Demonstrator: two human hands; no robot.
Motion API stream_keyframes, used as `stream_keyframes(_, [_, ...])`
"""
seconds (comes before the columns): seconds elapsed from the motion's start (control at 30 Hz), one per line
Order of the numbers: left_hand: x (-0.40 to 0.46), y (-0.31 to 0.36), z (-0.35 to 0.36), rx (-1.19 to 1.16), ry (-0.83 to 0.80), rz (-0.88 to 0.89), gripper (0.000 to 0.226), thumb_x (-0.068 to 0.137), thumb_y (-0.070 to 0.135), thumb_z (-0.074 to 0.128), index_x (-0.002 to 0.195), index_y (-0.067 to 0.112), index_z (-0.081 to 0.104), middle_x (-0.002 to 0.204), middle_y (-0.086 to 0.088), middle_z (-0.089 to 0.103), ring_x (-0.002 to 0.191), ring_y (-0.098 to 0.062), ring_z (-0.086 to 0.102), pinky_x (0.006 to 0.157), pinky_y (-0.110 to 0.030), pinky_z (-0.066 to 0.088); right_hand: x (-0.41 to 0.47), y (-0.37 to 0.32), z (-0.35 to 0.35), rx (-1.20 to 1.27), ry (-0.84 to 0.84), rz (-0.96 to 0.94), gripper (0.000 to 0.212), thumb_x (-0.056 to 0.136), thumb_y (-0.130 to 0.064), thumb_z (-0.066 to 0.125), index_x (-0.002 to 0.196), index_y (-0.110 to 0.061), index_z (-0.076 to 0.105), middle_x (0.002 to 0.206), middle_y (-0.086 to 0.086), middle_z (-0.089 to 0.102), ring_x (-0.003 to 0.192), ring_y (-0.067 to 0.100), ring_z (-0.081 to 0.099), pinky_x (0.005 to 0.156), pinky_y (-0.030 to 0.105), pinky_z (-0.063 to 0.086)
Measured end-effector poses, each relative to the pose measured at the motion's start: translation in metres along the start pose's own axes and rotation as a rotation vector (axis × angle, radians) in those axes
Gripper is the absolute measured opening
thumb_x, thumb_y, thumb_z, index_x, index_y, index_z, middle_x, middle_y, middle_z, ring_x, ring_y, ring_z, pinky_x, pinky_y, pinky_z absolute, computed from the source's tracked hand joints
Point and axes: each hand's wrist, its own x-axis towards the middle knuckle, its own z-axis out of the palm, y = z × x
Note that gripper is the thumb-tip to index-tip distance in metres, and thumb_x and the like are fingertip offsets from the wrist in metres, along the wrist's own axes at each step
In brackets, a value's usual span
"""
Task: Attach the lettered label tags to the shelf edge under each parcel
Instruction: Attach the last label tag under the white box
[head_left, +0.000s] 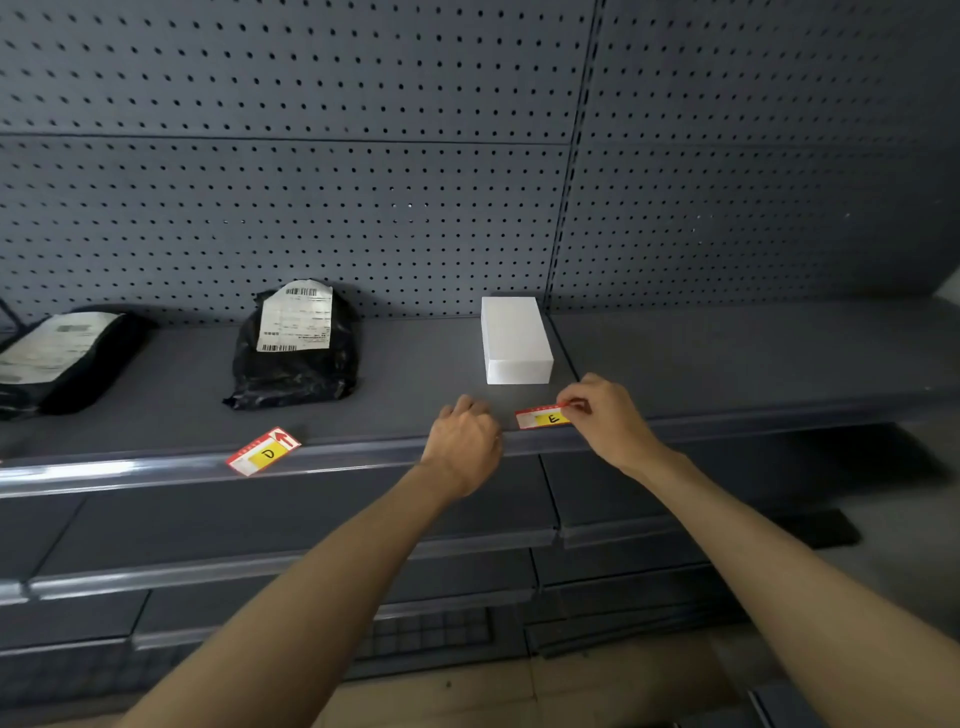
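Note:
A white box (516, 340) stands on the grey shelf (405, 384). Just in front of it, my right hand (608, 415) pinches the right end of a red-and-yellow tag marked E (540, 418) at the shelf's front edge (130, 470). My left hand (464, 441) rests as a loose fist on that edge, left of the E tag, holding nothing. A tag marked D (264, 451) lies tilted on the edge below a black bagged parcel (298, 345). Another black parcel (62, 358) lies at the far left.
A grey pegboard wall (363, 156) backs the shelf. Lower shelves (311, 540) with clear edge strips step out below my arms. A vertical upright (566, 208) splits the bays right behind the white box.

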Motion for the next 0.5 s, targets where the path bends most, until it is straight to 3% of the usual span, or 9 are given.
stream_keyframes(0.5, [-0.019, 0.022, 0.02, 0.019, 0.07, -0.076, 0.037, 0.095, 0.023, 0.046, 0.131, 0.017, 0.056, 0.126, -0.004, 0.058, 0.113, -0.024, 0.05, 0.097, -0.035, 0.04, 0.006, 0.005, -0.001, -0.05, -0.047, -0.094, 0.011, 0.092, -0.011, 0.06, 0.092, -0.008, 0.07, 0.093, 0.006, 0.059, 0.08, 0.017, 0.058, 0.072, 0.028, 0.051])
